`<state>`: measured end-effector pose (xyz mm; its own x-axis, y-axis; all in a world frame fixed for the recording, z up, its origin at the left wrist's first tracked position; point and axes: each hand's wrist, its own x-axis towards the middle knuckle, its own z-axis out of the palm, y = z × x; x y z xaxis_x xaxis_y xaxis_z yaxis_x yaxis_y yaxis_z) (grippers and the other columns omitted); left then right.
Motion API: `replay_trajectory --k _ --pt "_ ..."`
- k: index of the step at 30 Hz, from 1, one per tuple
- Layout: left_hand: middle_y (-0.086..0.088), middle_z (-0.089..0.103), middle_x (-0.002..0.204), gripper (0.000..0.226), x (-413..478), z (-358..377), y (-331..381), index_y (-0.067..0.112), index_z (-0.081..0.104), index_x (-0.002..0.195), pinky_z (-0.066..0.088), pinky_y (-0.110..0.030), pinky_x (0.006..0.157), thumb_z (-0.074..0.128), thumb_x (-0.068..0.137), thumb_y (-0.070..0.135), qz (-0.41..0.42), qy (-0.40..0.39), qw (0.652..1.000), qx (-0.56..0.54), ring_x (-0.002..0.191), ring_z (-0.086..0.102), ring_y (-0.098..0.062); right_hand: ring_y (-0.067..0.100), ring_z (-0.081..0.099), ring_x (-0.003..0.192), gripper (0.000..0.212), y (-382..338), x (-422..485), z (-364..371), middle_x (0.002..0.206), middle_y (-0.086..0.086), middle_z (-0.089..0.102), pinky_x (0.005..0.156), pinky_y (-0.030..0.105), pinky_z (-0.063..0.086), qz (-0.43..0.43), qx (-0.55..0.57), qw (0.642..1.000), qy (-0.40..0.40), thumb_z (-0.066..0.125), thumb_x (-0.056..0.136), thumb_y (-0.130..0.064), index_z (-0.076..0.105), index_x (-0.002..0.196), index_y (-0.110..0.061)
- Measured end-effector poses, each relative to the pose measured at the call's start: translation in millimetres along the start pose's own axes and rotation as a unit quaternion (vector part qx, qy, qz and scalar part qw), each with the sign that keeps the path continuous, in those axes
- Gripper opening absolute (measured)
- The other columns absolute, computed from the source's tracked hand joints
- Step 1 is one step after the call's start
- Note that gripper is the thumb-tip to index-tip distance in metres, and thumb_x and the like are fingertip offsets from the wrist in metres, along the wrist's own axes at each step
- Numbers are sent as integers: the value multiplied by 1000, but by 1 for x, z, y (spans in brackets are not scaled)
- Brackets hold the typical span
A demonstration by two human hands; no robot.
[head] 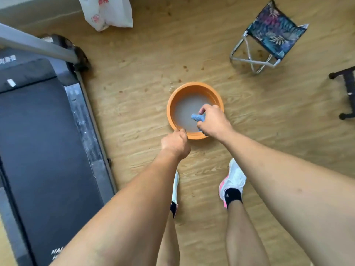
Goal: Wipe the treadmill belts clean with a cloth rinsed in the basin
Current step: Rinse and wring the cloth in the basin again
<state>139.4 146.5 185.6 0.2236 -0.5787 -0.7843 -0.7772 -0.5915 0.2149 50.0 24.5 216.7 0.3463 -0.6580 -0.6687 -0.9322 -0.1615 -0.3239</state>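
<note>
An orange basin (195,87) sits on the wooden floor (146,60), holding cloudy grey water, and both hands are at its near side. The right hand (212,121) is closed around a blue cloth (197,117), bunched into a wad that sticks out leftward from the fist over the water; whether it touches the surface I cannot tell. The left hand (175,142) curls over the near rim of the basin, fingers pinching the edge, apparently steadying it. This looks like the rinse or wring step, with wiping to follow. What the next move turns on is direction: the treadmill belt (48,143) lies well apart to the person's left, its long axis running away from the feet toward the top of the view, roughly parallel to the left forearm. The left hand is nearer to it, yet the cloth is in the right hand, so the cloth must either cross the body or change hands, and the person will likely need to turn left. A folding stool (269,35) and a white plastic bag (107,12) stand beyond, clear of that path.
</note>
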Motion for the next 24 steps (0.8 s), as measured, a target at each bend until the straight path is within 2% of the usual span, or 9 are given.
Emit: replay_trajectory --k 4,8,11,13,15,17,20,23,24 --pt "-14 53 142 38 61 13 7 10 49 137 46 -45 103 46 100 17 -47 4 995 -90 133 54 -37 31 57 114 44 35 69 12 126 12 46 95 36 50 2 6 1000 -11 73 80 -9 49 116 -20" --pt "-16 64 134 39 139 44 5 10 56 134 49 -39 105 51 95 15 -109 43 960 -253 126 61 -35 23 57 103 41 77 137 46 115 8 50 76 21 43 -21 40 998 -31 77 76 -8 53 105 -23" --pt "-13 74 114 36 200 82 8 14 61 123 56 -39 93 47 90 14 -156 63 867 -470 104 71 -31 10 56 72 22 96 190 79 85 -3 59 56 14 38 -35 142 989 -36 78 88 -17 64 105 -16" --pt "-9 73 111 40 231 99 12 11 60 134 53 -36 87 47 97 7 -164 76 798 -575 99 72 -27 6 54 65 15 107 222 100 81 -4 61 50 9 36 -37 184 982 -33 72 97 -21 67 108 -12" --pt "-10 71 118 41 257 110 9 14 55 143 55 -35 93 53 102 9 -155 104 760 -623 103 75 -26 13 59 74 7 112 250 117 88 0 66 58 9 43 -47 195 979 -36 67 101 -21 69 105 -15" --pt "-10 70 122 44 278 121 3 15 51 146 59 -26 82 60 102 12 -146 116 737 -650 92 76 -21 17 62 81 5 117 270 131 93 2 68 80 26 58 -33 213 975 -55 65 102 -20 69 100 -18" --pt "-7 70 103 35 304 133 -4 10 60 135 44 -10 52 67 100 11 -153 136 751 -627 63 63 -9 18 65 81 16 125 288 143 101 5 68 77 42 62 5 213 970 -120 72 97 -21 63 110 -19" --pt "-1 64 80 7 327 135 -12 12 69 93 36 -10 51 71 99 16 -151 171 810 -540 60 51 -6 26 63 85 38 133 305 155 102 7 63 78 41 54 -50 49 989 -129 81 89 -23 49 109 -20" --pt "1 61 75 18 333 135 -14 15 64 83 34 -13 50 71 99 17 -149 171 829 -511 62 50 -8 27 63 89 39 135 310 156 103 7 63 78 40 51 -69 -12 991 -115 80 89 -24 46 109 -19"
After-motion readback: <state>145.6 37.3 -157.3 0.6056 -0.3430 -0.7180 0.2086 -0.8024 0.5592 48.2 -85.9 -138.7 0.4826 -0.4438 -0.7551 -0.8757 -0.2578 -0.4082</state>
